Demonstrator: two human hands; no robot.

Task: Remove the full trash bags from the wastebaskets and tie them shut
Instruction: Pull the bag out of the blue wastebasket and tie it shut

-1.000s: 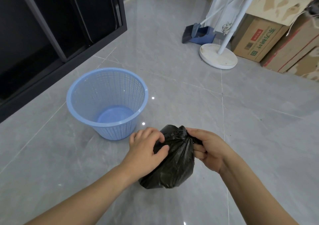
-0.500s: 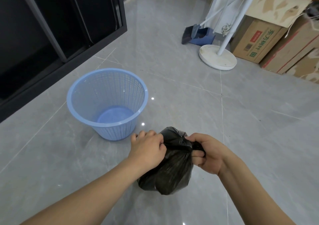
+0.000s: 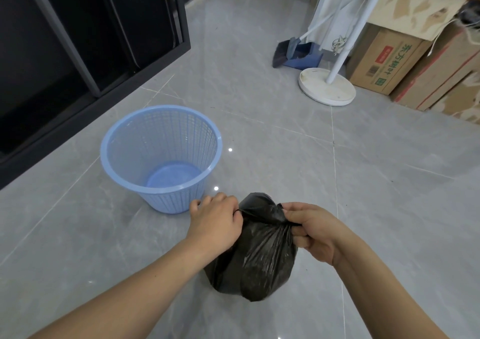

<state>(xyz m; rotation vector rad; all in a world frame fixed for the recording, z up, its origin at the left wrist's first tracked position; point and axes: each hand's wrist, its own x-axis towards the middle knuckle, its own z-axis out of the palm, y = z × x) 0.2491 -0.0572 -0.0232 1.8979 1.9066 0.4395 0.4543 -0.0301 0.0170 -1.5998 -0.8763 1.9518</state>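
A full black trash bag (image 3: 255, 258) sits on the grey tile floor in front of me. Its gathered top is stretched between my two hands. My left hand (image 3: 215, 223) is closed on the bag's top from the left. My right hand (image 3: 313, 231) pinches the twisted neck from the right. Behind and to the left stands a light blue mesh wastebasket (image 3: 161, 157), upright, with no bag in it.
A black-framed cabinet (image 3: 91, 40) runs along the left. At the back right stand a white round stand base (image 3: 326, 90) with its pole, a blue dustpan and broom (image 3: 296, 54), and stacked cardboard boxes (image 3: 389, 63). Grey floor tiles lie on all sides.
Both hands have pulled a little apart, stretching the bag's top tighter between them. The bag has stayed in place on the floor, and the wastebasket has not moved.
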